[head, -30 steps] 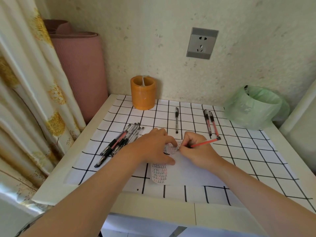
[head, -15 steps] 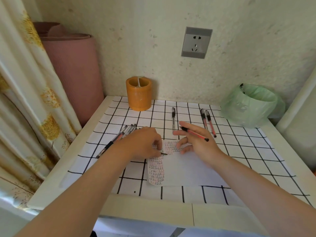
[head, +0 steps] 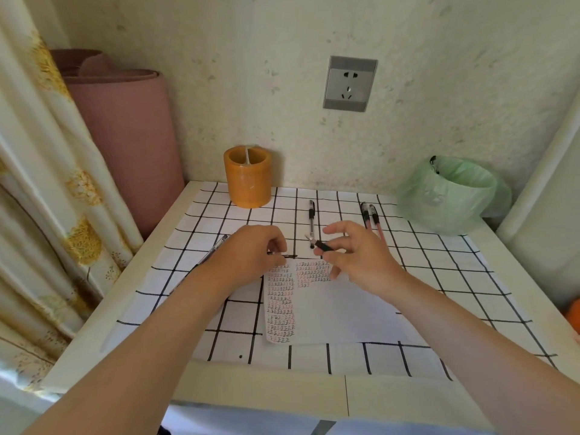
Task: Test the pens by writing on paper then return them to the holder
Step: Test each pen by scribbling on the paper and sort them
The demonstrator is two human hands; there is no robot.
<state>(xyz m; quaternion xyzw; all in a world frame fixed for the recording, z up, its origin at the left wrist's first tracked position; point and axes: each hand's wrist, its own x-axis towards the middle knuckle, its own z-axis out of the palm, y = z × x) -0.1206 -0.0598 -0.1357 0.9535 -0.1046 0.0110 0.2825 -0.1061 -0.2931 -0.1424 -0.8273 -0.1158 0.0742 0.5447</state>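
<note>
Right hand [head: 354,255] is pinching a pen [head: 324,246] above the paper [head: 339,309]; left hand [head: 251,255] is curling around a black cap [head: 284,255]. Paper bearing rows of marks. Orange holder [head: 248,177] standing empty; loose pens [head: 370,215] lying about, returning not yet done.
</note>
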